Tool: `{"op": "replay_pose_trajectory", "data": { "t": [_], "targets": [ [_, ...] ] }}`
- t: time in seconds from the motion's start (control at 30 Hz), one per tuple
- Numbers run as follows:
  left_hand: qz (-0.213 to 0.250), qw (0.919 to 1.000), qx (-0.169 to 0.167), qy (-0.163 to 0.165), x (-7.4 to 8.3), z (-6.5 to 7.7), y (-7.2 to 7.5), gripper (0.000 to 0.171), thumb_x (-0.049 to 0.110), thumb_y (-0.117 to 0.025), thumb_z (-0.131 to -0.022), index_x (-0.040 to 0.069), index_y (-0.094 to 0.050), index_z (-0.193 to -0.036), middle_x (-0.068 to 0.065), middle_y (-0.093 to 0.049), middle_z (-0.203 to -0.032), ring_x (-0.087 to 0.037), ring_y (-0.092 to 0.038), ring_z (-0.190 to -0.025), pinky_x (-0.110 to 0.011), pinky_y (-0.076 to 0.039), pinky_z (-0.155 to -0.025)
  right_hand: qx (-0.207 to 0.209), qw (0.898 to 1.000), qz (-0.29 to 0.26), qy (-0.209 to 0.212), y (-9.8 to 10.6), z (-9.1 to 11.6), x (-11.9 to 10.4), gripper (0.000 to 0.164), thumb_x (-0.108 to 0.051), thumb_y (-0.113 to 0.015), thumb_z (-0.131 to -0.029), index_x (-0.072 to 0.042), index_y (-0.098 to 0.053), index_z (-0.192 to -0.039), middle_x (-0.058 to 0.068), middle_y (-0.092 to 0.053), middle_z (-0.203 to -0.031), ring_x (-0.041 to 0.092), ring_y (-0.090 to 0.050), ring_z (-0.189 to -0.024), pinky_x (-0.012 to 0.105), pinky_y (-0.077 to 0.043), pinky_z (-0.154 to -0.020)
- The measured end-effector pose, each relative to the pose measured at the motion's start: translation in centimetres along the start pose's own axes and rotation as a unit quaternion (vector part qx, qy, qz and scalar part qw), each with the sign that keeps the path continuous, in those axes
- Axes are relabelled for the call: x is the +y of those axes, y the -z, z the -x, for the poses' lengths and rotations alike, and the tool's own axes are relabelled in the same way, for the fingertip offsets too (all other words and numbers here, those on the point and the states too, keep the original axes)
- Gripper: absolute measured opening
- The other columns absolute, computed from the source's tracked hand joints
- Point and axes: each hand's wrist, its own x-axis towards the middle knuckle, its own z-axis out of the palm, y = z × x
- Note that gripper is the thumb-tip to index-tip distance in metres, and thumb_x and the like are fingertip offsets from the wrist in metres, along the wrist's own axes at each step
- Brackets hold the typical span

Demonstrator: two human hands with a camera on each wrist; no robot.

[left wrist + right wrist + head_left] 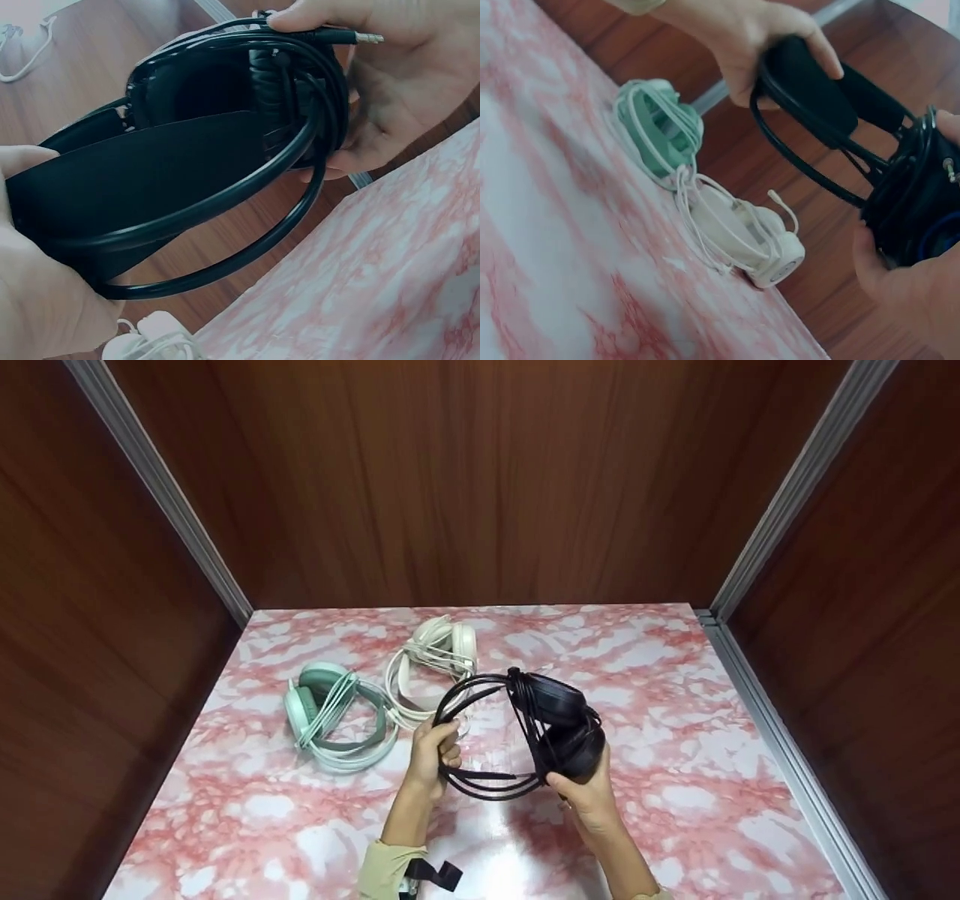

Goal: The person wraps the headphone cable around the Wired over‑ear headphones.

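Both hands hold a pair of black headphones (559,701) up over the table. My left hand (431,754) grips the headband at its left end, and my right hand (592,795) holds the ear cups from the right, thumb on the near side. A black cable is wound round the ear cups, and its metal plug (369,37) sticks out beside the right thumb in the left wrist view. Green headphones (345,720) lie on the table left of my left hand. Behind them, cream-white headphones (431,660) lie with their cable wrapped round the ear cups.
The table (262,810) has a red-and-white marbled top. Brown wood-grain panels (480,480) stand at the back and both sides, with grey metal rails (787,765) along the corners. A black strap (442,876) hangs by the left sleeve.
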Motion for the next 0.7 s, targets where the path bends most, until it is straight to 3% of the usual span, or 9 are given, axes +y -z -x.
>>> {"op": "replay_pose_trajectory", "data": {
  "t": [0.17, 0.3, 0.47, 0.57, 0.7],
  "targets": [
    [-0.072, 0.9957, 0.05, 0.03, -0.9, -0.5, 0.0, 0.02, 0.008, -0.062, -0.087, 0.012, -0.046, -0.075, 0.003, -0.041, -0.058, -0.006, -0.044, -0.045, -0.019, -0.044, -0.046, 0.041, 0.999, 0.003, -0.029, 0.4, -0.3, 0.2, 0.079, 0.016, -0.064, -0.075, -0.021, -0.025, -0.133, 0.009, -0.052, -0.12, 0.02, -0.061, -0.101, 0.031, -0.052, -0.085],
    [-0.093, 0.9927, 0.055, 0.054, -1.5, -0.7, 0.0, 0.017, 0.012, -0.066, -0.087, 0.007, -0.051, -0.092, -0.002, -0.052, -0.069, -0.014, -0.06, -0.057, -0.029, -0.056, -0.063, 0.074, 0.996, 0.012, -0.054, 0.7, -0.8, 0.4, 0.077, 0.012, -0.063, -0.076, -0.017, -0.022, -0.134, 0.006, -0.055, -0.116, 0.017, -0.062, -0.095, 0.028, -0.051, -0.082],
    [-0.114, 0.9914, 0.029, 0.058, -2.1, -0.9, 0.0, 0.044, 0.015, -0.063, -0.091, -0.003, -0.043, -0.126, -0.011, -0.059, -0.094, -0.027, -0.069, -0.079, -0.038, -0.054, -0.081, 0.089, 0.994, -0.002, -0.071, 1.7, -1.6, 0.8, 0.076, 0.007, -0.062, -0.079, -0.016, -0.02, -0.138, 0.003, -0.056, -0.113, 0.015, -0.062, -0.093, 0.026, -0.048, -0.082],
    [-0.139, 0.9889, 0.016, 0.049, -2.4, -1.3, -0.1, 0.056, 0.015, -0.061, -0.092, -0.005, -0.035, -0.138, -0.011, -0.057, -0.101, -0.024, -0.067, -0.084, -0.036, -0.051, -0.082, 0.083, 0.993, -0.014, -0.078, 2.5, -2.2, 1.1, 0.074, 0.003, -0.061, -0.08, -0.016, -0.02, -0.139, 0.002, -0.056, -0.113, 0.015, -0.061, -0.094, 0.027, -0.049, -0.082],
    [-0.15, 0.9872, 0.004, 0.053, -2.6, -1.8, -0.2, 0.06, 0.018, -0.058, -0.095, -0.001, -0.03, -0.145, -0.007, -0.057, -0.097, -0.015, -0.059, -0.078, -0.034, -0.048, -0.081, 0.079, 0.992, -0.038, -0.091, 3.5, -3.0, 1.7, 0.065, -0.001, -0.06, -0.083, -0.017, -0.026, -0.136, 0.002, -0.056, -0.111, 0.015, -0.06, -0.094, 0.03, -0.051, -0.079]
  ]
}}
